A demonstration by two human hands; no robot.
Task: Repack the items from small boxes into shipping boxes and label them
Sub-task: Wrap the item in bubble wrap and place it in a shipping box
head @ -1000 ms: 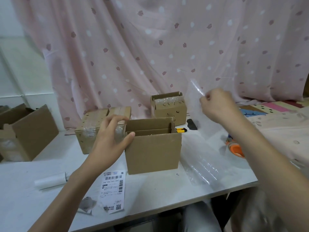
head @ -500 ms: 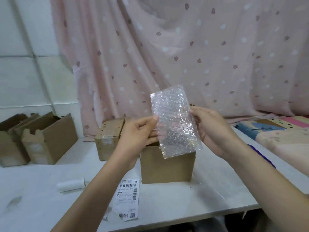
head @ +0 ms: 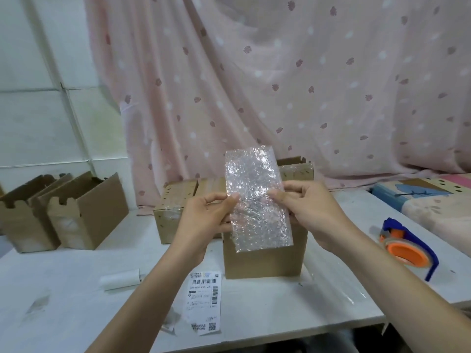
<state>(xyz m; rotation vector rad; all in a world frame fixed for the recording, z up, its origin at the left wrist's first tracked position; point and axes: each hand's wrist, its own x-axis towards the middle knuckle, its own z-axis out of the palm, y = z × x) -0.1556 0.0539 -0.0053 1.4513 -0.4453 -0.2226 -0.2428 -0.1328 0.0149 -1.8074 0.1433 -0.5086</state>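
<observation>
A clear sheet of bubble wrap (head: 257,200) stands upright in front of me, above a brown shipping box (head: 265,261) on the white table (head: 76,281). My left hand (head: 206,222) pinches the sheet's left edge between thumb and fingers. My right hand (head: 313,212) pinches its right edge. The box's opening is hidden behind the sheet and my hands. A printed shipping label (head: 204,301) lies flat on the table just left of the box's front. Behind the box stand two small taped cartons, one (head: 175,207) to the left, the other (head: 297,170) further back.
Two open cardboard boxes (head: 84,212) stand at the far left. A white paper roll (head: 121,280) lies near the label. A blue and orange tape dispenser (head: 405,248) sits at the right, with clear film (head: 339,284) near the table edge. A pink curtain hangs behind.
My left hand left the box and my right hand brought the bubble wrap in front of me; both hands now pinch it. My view has shifted so the tape dispenser shows again.
</observation>
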